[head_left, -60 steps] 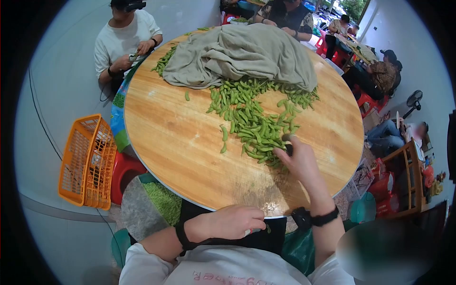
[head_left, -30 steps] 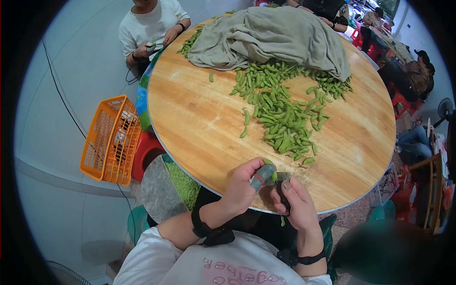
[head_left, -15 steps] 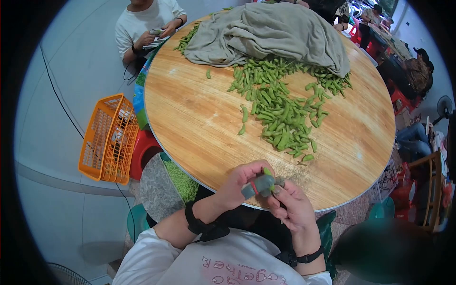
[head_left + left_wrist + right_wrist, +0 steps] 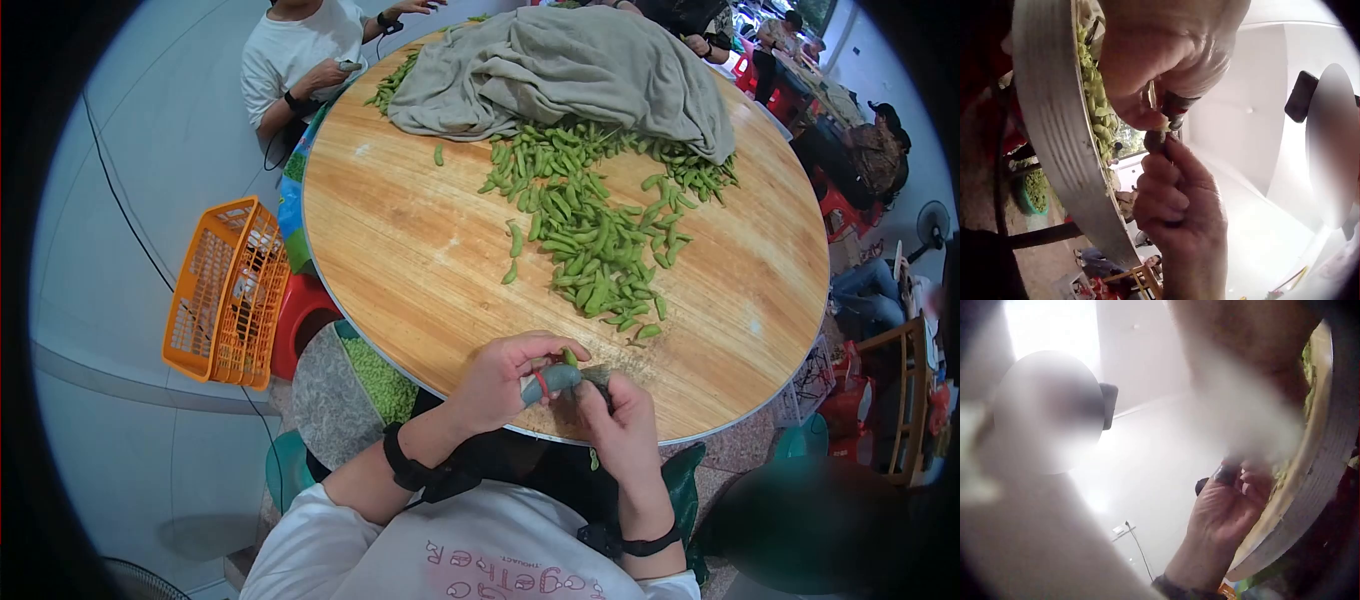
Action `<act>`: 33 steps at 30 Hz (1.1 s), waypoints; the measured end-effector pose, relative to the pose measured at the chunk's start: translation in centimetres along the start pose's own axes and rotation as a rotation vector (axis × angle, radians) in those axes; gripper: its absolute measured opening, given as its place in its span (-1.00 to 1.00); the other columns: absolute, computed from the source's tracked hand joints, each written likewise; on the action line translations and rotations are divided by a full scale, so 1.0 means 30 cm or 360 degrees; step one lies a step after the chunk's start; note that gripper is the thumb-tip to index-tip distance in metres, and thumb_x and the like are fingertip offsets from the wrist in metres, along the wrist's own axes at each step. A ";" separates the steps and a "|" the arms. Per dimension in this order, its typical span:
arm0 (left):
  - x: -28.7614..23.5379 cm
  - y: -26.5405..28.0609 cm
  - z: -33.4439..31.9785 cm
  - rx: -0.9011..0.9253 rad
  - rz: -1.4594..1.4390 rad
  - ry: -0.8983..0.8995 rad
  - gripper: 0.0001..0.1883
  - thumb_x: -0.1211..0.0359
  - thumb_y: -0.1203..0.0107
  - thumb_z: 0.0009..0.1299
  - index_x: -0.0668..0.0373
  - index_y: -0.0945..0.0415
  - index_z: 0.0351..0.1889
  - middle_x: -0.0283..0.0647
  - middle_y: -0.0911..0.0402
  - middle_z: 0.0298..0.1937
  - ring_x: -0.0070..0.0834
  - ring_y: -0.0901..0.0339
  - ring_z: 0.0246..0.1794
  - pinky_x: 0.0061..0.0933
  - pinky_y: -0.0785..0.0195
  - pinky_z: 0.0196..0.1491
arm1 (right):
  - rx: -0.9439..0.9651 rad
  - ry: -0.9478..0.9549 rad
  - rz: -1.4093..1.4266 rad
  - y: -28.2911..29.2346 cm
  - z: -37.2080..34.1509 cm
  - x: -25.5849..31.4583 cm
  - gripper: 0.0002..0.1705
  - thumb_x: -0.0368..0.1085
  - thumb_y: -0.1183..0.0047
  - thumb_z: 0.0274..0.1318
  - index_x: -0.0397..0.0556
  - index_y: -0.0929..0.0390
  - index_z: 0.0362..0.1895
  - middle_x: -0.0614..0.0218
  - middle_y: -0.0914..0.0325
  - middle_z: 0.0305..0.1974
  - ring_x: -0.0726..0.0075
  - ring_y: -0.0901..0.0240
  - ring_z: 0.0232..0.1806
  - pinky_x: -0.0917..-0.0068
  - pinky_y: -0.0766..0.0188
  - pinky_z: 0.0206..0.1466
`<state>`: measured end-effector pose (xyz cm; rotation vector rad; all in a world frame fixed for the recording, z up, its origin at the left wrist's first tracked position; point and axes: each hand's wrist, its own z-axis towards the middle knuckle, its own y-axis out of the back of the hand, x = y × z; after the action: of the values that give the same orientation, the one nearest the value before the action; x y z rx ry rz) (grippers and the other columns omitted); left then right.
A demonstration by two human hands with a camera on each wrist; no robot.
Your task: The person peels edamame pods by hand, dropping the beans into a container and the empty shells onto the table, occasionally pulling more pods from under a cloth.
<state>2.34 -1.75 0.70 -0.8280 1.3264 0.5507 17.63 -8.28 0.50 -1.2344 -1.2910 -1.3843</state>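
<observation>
Cannot see the pod point(image 4: 570, 356) whole: partly hidden by the left hand point(image 4: 500, 382). Cannot resolve the right hand point(image 4: 624, 420) in right wrist view: blurred, cut by upper edge. Cannot see beneath the grey cloth point(image 4: 570, 85). Note wire grille point(image 4: 145, 580) cut off at head view's bottom edge.

My bench point(image 4: 430, 300) shows honey-brown wood streaked with darker grain; the pods point(image 4: 597, 285) on it are bright green, the cloth point(image 4: 570, 80) dull grey-green. My thumb cover point(image 4: 562, 377) is grey-green with a red band point(image 4: 541, 384). I wear a white shirt point(image 4: 480, 520) with pink-red lettering point(image 4: 460, 558) and black wristbands point(image 4: 650, 544). The basket point(image 4: 232, 295) is orange, the stool point(image 4: 297, 320) red.
</observation>
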 end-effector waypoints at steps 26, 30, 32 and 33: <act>0.041 0.020 -0.007 0.0007 -0.0754 0.0347 -0.75 0.35 -0.14 0.22 0.27 -0.45 -0.20 -0.33 -0.51 -0.33 -0.73 -0.38 -0.43 -0.76 -0.18 -0.43 | 0.0164 0.0247 -0.0172 0.029 -0.003 0.027 -0.77 -0.35 0.04 0.15 -0.18 -0.38 -0.55 0.42 -0.31 -0.69 0.62 -0.07 -0.69 0.62 -0.05 -0.64; 0.019 0.016 -0.014 0.0421 -0.1124 0.0417 -0.81 0.37 -0.03 0.27 0.24 -0.45 -0.20 -0.38 -0.50 -0.32 -0.77 -0.35 -0.44 -0.78 -0.16 -0.41 | 0.0706 -0.0700 0.1115 0.058 -0.021 0.031 -0.75 -0.33 0.06 0.17 -0.10 -0.40 -0.57 0.44 -0.33 -0.67 0.69 -0.06 -0.77 0.70 0.06 -0.73; 0.002 0.012 -0.017 0.0452 -0.1153 0.0421 -0.80 0.35 -0.03 0.28 0.25 -0.44 -0.20 -0.37 -0.49 -0.32 -0.76 -0.35 -0.43 -0.78 -0.18 -0.39 | 0.0779 -0.0846 0.1496 0.051 -0.026 0.039 -0.75 -0.32 0.06 0.17 -0.08 -0.41 -0.57 0.45 -0.34 -0.66 0.73 -0.06 -0.79 0.72 0.10 -0.76; 0.000 0.016 -0.017 0.0358 -0.1132 0.0467 -0.77 0.33 -0.10 0.24 0.26 -0.43 -0.23 -0.36 -0.47 -0.36 -0.71 -0.38 -0.42 -0.73 -0.23 -0.35 | 0.0671 -0.0801 0.1359 0.046 -0.026 0.048 -0.76 -0.31 0.07 0.17 -0.09 -0.42 -0.55 0.46 -0.33 -0.67 0.73 -0.06 -0.78 0.72 0.08 -0.75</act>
<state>1.65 -1.86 0.57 -1.1395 1.2183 -0.2837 18.69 -9.13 2.13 -1.6012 -1.0722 -0.1877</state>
